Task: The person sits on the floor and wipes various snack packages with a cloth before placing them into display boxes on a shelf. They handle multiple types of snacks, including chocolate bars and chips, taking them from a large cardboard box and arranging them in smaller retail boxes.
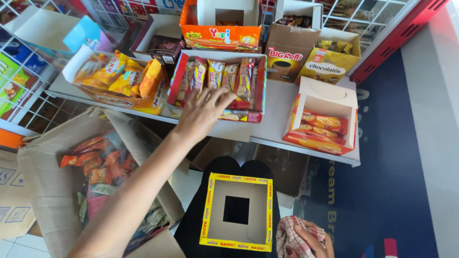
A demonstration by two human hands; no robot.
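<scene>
The red cardboard display box of upright snack packets [217, 83] sits on the white shelf [277, 114], between a white carton of orange and yellow snack bags [119, 79] on one side and a brown cardboard carton [286, 57] on the other. The left hand [203, 112] reaches over its front edge, the fingers [224, 95] spread wide and resting on the lower ends of the packets, gripping nothing that can be seen. Low in the view, the right hand [311, 241] holds a red and white checked cloth [291, 236], the fingers curled around it. Just beside that hand, an empty cardboard box with a yellow printed rim [236, 212] rests on the person's dark-clothed lap, its inside bare. At the right end of the shelf stands an open white and orange carton [325, 119] with orange packets lying flat in it. Below the shelf, to the left, a large brown corrugated cardboard box [52, 186] on the floor holds a loose heap of mixed coloured wrappers. Behind the red box stands an orange carton with its flap raised [222, 33].
</scene>
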